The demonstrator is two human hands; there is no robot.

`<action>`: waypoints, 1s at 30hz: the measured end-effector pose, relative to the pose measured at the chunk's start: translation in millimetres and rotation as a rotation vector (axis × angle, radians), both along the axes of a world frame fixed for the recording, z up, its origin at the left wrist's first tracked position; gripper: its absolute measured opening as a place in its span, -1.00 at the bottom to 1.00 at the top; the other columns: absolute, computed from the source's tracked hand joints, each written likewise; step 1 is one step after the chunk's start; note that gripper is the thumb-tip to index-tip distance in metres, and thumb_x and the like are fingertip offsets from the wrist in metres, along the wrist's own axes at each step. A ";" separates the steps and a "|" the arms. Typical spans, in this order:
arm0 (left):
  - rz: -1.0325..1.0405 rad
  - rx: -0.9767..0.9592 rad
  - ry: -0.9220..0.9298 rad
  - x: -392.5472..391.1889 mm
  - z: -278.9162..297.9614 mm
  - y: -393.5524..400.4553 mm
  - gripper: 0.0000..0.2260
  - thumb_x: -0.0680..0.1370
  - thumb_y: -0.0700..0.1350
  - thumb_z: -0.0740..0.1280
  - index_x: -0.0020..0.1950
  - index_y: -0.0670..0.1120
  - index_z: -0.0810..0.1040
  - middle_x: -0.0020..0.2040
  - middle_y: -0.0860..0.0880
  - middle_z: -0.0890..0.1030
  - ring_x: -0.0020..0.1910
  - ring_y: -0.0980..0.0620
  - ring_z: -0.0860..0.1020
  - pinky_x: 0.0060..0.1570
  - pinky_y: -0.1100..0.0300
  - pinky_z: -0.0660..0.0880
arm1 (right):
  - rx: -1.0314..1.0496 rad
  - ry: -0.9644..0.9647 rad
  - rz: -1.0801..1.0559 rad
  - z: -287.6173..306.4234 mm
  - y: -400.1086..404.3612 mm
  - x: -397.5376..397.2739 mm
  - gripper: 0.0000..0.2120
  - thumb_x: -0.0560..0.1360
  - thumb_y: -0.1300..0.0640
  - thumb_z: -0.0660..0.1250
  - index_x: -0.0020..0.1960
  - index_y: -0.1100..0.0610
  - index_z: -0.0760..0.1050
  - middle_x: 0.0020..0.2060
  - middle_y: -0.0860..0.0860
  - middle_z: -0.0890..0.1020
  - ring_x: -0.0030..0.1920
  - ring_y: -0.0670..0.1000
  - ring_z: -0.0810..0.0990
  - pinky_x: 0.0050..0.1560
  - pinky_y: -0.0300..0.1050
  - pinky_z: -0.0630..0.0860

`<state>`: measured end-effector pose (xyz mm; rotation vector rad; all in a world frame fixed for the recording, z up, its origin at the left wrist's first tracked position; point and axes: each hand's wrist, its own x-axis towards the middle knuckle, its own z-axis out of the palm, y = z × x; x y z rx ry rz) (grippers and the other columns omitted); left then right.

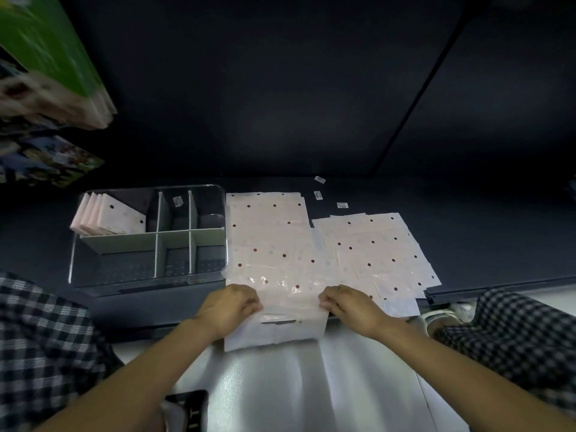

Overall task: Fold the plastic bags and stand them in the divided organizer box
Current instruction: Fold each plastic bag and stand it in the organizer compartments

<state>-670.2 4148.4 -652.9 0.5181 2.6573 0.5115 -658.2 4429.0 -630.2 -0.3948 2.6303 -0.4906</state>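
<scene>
This looks like a shop's stockroom or packing corner: colourful printed product packages (pixel 46 73) hang at the upper left, 3 small white barcode stickers (pixel 318 194) lie on the dark matte shelf surface (pixel 467 244), and dark panel walls (pixel 280 88) stand behind.

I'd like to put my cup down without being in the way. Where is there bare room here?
Free: the dark surface behind the bag being folded and right of the loose bag pile, apart from three small labels. Most organizer box compartments are bare too. Crowded: the near edge, where both hands grip the bag.
</scene>
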 end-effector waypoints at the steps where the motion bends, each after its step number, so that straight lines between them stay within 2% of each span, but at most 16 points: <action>1: -0.002 0.001 0.004 0.6 -1.6 0.6 -0.75 0.61 0.11 0.17 0.13 0.05 0.55 0.16 0.13 0.54 0.18 0.08 0.48 0.04 0.21 0.43 | -0.004 0.013 -0.027 -2.2 -2.1 0.3 -0.79 0.60 0.02 0.16 0.05 0.15 0.46 -0.02 0.02 0.57 0.04 0.02 0.48 0.05 -0.11 0.43; 3: -0.014 -0.011 0.022 1.3 -4.6 2.0 -0.76 0.60 0.09 0.20 0.18 0.05 0.54 0.20 0.13 0.51 0.21 0.10 0.44 0.08 0.22 0.41 | 0.006 0.072 -0.056 -8.4 -6.1 1.3 -0.76 0.57 -0.02 0.22 0.11 0.12 0.47 0.06 -0.01 0.57 0.11 0.00 0.47 0.08 -0.14 0.41; 7: -0.028 -0.049 0.050 1.8 -8.1 5.5 -0.73 0.60 0.06 0.21 0.29 0.09 0.48 0.27 0.14 0.44 0.27 0.11 0.36 0.16 0.23 0.37 | 0.154 0.218 0.037 -24.0 -12.3 6.0 -0.66 0.56 0.01 0.24 0.31 0.06 0.40 0.25 -0.07 0.47 0.24 -0.01 0.42 0.23 -0.18 0.29; 11: -0.029 -0.063 0.105 0.0 -9.7 9.0 -0.70 0.60 0.06 0.22 0.32 0.09 0.44 0.28 0.12 0.43 0.28 0.10 0.35 0.18 0.27 0.31 | 0.122 0.334 0.041 -31.2 -12.8 6.0 -0.75 0.58 0.17 0.17 0.20 0.14 0.51 0.17 0.01 0.56 0.16 0.07 0.50 0.15 -0.09 0.37; 13: -0.042 -0.040 0.142 -0.7 -11.9 9.5 -0.62 0.58 0.10 0.24 0.39 0.10 0.38 0.36 0.12 0.36 0.35 0.11 0.29 0.26 0.28 0.23 | 0.073 0.355 0.036 -30.6 -9.8 2.5 -0.77 0.60 0.18 0.14 0.14 0.17 0.53 0.09 0.04 0.60 0.09 0.08 0.52 0.10 -0.11 0.39; 15: -0.050 0.008 0.126 -3.1 -11.5 10.6 -0.50 0.55 0.15 0.26 0.47 0.10 0.27 0.46 0.11 0.26 0.45 0.11 0.19 0.38 0.24 0.15 | -0.054 0.315 -0.022 -25.0 -8.1 -3.7 -0.79 0.60 0.20 0.16 0.13 0.20 0.52 0.04 0.06 0.61 0.06 0.07 0.53 0.07 -0.13 0.40; 17: -0.018 0.048 0.091 -9.2 -6.1 13.3 -0.46 0.54 0.14 0.28 0.49 0.10 0.23 0.46 0.09 0.30 0.44 0.05 0.25 0.39 0.19 0.18 | -0.184 0.216 -0.096 -15.0 -7.4 -12.5 -0.82 0.59 0.20 0.18 0.13 0.18 0.51 0.03 0.02 0.60 0.05 0.02 0.52 0.05 -0.15 0.41; 19: 0.028 0.092 0.137 -17.7 1.1 17.3 -0.56 0.56 0.05 0.29 0.44 0.08 0.32 0.30 0.04 0.52 0.27 -0.04 0.45 0.21 0.14 0.35 | -0.289 0.109 -0.167 -4.9 -5.4 -25.3 -0.88 0.58 0.18 0.22 0.04 0.10 0.53 -0.07 -0.04 0.62 -0.06 -0.06 0.54 -0.04 -0.18 0.45; 20: 0.055 0.127 0.189 -21.6 6.4 19.4 -0.62 0.57 -0.02 0.30 0.38 0.06 0.40 0.19 0.02 0.60 0.17 -0.07 0.53 0.12 0.13 0.41 | -0.347 0.055 -0.218 -0.4 -4.2 -32.3 -0.90 0.57 0.17 0.24 -0.03 0.05 0.53 -0.16 -0.08 0.61 -0.17 -0.11 0.53 -0.15 -0.22 0.45; 22: 0.109 0.209 0.317 -27.4 17.1 22.3 -0.69 0.54 -0.15 0.35 0.29 -0.01 0.51 0.09 -0.02 0.65 0.05 -0.10 0.61 0.02 0.11 0.50 | -0.441 -0.020 -0.326 7.4 -2.9 -47.0 -0.89 0.55 0.15 0.28 -0.14 0.00 0.51 -0.25 -0.11 0.58 -0.31 -0.16 0.46 -0.31 -0.33 0.38; 24: 0.132 0.256 0.511 -32.5 19.7 24.8 -0.66 0.45 -0.25 0.44 0.22 -0.09 0.58 0.12 -0.07 0.64 0.08 -0.12 0.61 0.08 0.03 0.52 | -0.485 -0.035 -0.412 9.7 -1.8 -62.9 -0.91 0.53 0.18 0.30 -0.15 0.06 0.51 -0.21 -0.08 0.58 -0.21 -0.13 0.49 -0.23 -0.35 0.39; 27: 0.071 0.230 0.692 -36.1 16.5 32.6 -0.65 0.43 -0.24 0.45 0.21 -0.15 0.58 0.24 -0.13 0.56 0.25 -0.16 0.52 0.30 -0.10 0.38 | -0.471 -0.023 -0.479 4.5 -2.1 -85.3 -0.94 0.53 0.24 0.31 -0.13 0.15 0.51 -0.13 -0.01 0.59 -0.05 -0.03 0.52 -0.04 -0.20 0.41; 28: 0.021 0.210 0.683 -36.2 12.5 34.7 -0.65 0.45 -0.22 0.44 0.23 -0.15 0.57 0.28 -0.14 0.54 0.29 -0.16 0.48 0.34 -0.11 0.31 | -0.442 -0.030 -0.502 0.9 -2.9 -91.4 -0.93 0.52 0.24 0.31 -0.13 0.15 0.51 -0.12 0.01 0.59 -0.05 -0.01 0.52 -0.04 -0.18 0.40; 30: -0.069 0.132 0.525 -31.6 2.3 38.5 -0.60 0.52 -0.14 0.37 0.35 -0.11 0.47 0.41 -0.12 0.42 0.42 -0.14 0.34 0.45 -0.05 0.12 | -0.358 -0.044 -0.551 -8.1 -5.1 -100.5 -0.92 0.52 0.23 0.30 -0.15 0.11 0.50 -0.10 0.03 0.60 -0.05 0.01 0.51 -0.07 -0.18 0.38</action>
